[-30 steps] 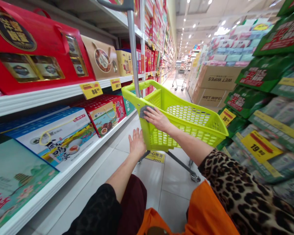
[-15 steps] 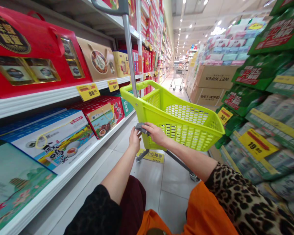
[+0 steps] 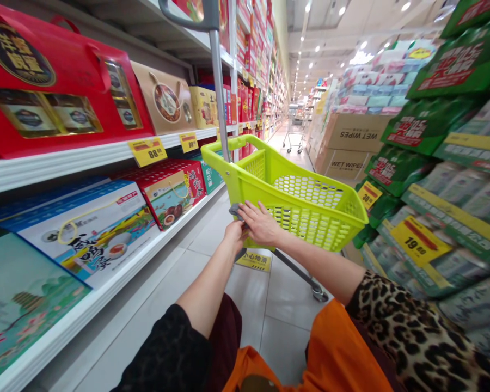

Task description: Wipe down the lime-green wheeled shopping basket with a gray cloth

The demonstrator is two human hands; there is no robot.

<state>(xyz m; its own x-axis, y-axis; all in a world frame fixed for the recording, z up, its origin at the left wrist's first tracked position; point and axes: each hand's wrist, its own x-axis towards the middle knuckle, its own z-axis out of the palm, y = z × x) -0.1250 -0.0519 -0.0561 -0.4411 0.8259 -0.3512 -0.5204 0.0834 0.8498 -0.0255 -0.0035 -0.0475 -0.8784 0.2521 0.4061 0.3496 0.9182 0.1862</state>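
Observation:
My left hand [image 3: 233,235] pinches a small grey fabric piece [image 3: 234,210] against the near corner of a lime-green plastic shopping basket [image 3: 306,209]. My right hand [image 3: 261,224] lies beside it, its fingers spread on the basket's near wall. The basket rides on a wheeled trolley frame [image 3: 294,272] with a tall metal handle pole [image 3: 218,81]. Its mesh interior shows nothing inside. The grey piece is partly hidden by my fingers.
Shelves of boxed gift sets [image 3: 85,234] with yellow price tags fill the left side. Green-and-white packs [image 3: 445,179] and wet wipes cartons [image 3: 351,147] are stacked on the right. A floor sign [image 3: 253,260] lies ahead, and a wire trolley [image 3: 294,133] stands far down the aisle.
My left hand has risen from below the basket and now pinches the grey piece, which has come out from under my right hand. The view has turned slightly.

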